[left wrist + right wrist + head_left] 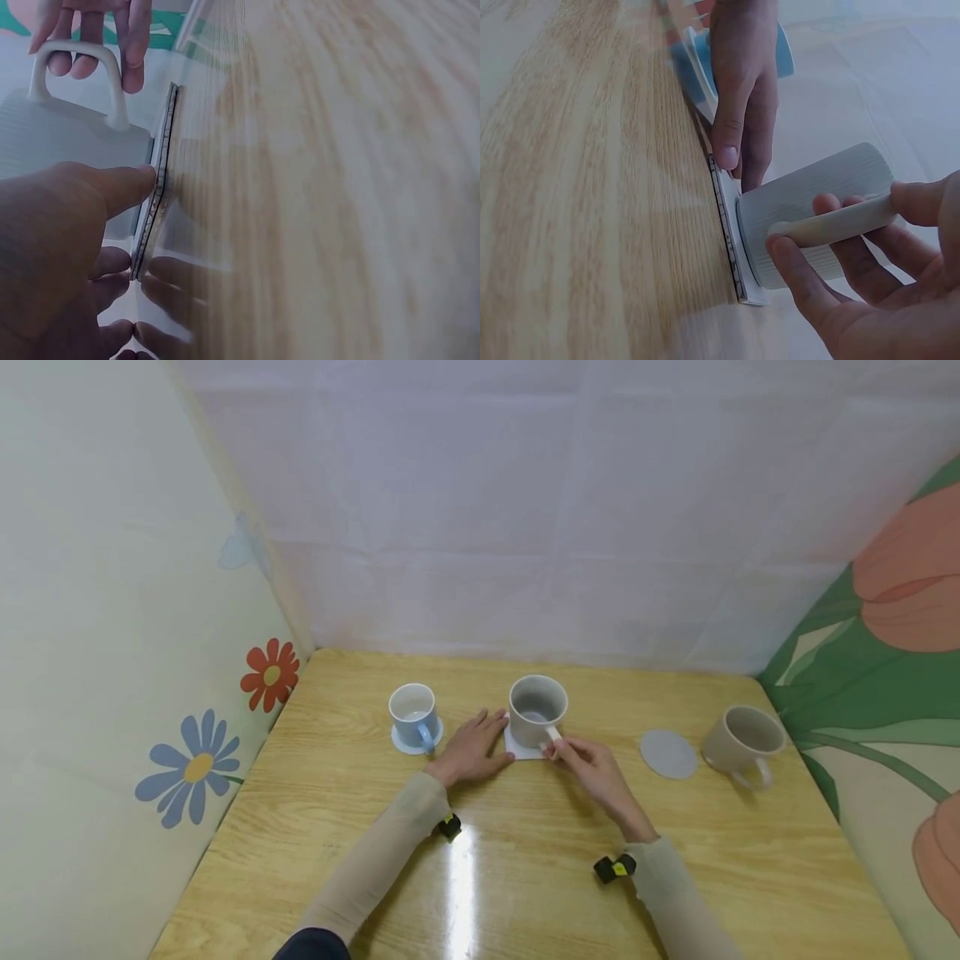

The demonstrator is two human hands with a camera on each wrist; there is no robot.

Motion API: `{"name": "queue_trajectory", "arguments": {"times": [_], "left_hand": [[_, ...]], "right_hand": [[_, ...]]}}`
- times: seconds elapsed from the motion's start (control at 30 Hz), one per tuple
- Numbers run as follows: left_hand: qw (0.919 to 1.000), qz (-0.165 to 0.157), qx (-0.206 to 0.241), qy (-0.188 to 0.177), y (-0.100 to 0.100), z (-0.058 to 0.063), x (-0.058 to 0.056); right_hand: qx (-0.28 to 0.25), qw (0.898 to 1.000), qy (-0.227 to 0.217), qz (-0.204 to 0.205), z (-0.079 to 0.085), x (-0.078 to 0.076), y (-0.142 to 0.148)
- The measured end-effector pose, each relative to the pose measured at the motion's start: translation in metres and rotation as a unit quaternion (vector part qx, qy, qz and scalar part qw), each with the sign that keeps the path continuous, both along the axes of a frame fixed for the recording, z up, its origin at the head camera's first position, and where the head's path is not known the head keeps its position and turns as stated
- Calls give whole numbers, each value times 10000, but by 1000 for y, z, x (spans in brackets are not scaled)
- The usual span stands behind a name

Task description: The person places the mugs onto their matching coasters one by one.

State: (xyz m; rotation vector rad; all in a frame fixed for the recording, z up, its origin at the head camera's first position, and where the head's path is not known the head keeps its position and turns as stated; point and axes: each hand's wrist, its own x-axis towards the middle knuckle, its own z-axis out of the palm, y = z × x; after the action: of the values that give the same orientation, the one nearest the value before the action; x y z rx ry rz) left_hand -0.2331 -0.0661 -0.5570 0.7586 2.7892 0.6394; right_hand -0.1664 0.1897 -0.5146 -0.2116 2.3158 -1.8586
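Note:
A whitish-grey mug [527,729] stands upright on a square white coaster [522,749] near the back middle of the table. My right hand [594,766] holds the mug's handle [840,223], thumb and fingers about it. To the mug's left, my left hand [474,750] lies low at the table, fingers fairly straight and spread. In the left wrist view its thumb [127,187] touches the coaster's edge, and its other fingertips are at the coaster's far corner. Just left of that hand, a light blue mug [414,720] sits on a round pale blue coaster [406,745].
On the right lies a round grey coaster [668,754], with a beige mug [726,745] directly on the wooden table [540,868] beside it. A pale cloth wall [480,527] rises behind the table, with flower-printed sheets at both sides.

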Motion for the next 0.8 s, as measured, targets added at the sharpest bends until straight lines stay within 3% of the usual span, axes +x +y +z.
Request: {"name": "queue_trajectory", "arguments": {"times": [0.3,0.8], "left_hand": [[9999,-12,-93,-51,-1,4,2],[9998,117,126,-91,-5,8,3]], "right_hand": [[294,9988,150,-348,2,5,2],[421,9967,599,-362,3,7,12]]}}
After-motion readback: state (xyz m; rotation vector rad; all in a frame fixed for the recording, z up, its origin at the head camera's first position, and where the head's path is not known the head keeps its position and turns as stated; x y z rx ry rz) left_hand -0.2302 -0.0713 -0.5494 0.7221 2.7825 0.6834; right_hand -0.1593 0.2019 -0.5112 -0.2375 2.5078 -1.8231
